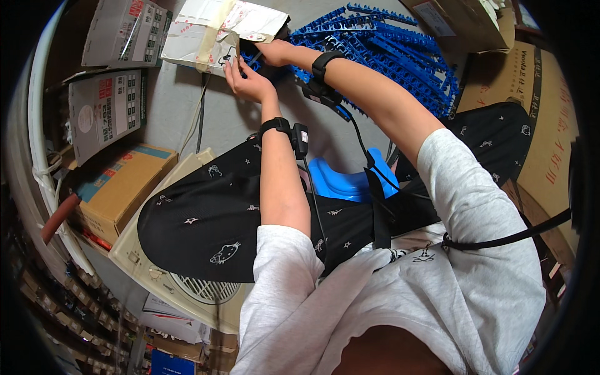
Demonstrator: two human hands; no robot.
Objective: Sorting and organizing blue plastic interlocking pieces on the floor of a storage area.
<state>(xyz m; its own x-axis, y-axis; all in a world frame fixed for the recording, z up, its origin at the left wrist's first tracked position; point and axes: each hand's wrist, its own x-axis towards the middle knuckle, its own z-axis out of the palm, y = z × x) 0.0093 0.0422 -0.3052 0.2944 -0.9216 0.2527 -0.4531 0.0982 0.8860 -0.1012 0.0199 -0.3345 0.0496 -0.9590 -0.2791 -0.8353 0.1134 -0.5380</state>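
My left hand (248, 82) is at the near right corner of a white cardboard box (197, 40) closed with tan tape, its fingertips on the edge of a flap. My right hand (276, 52) reaches to the box's open right side, and its fingertips are hidden in shadow there. Some blue plastic pieces (251, 61) show in the opening between the hands. A large heap of blue plastic strips with rows of clips (384, 51) lies on the grey floor just right of the box.
Printed cartons (110, 105) stand at the left, above a brown carton (124, 187). Larger cardboard boxes (501, 79) stand at the right. A blue plastic stool (347, 180) and a cream fan heater (154, 272) are close to my legs. Cables hang from both wrist devices.
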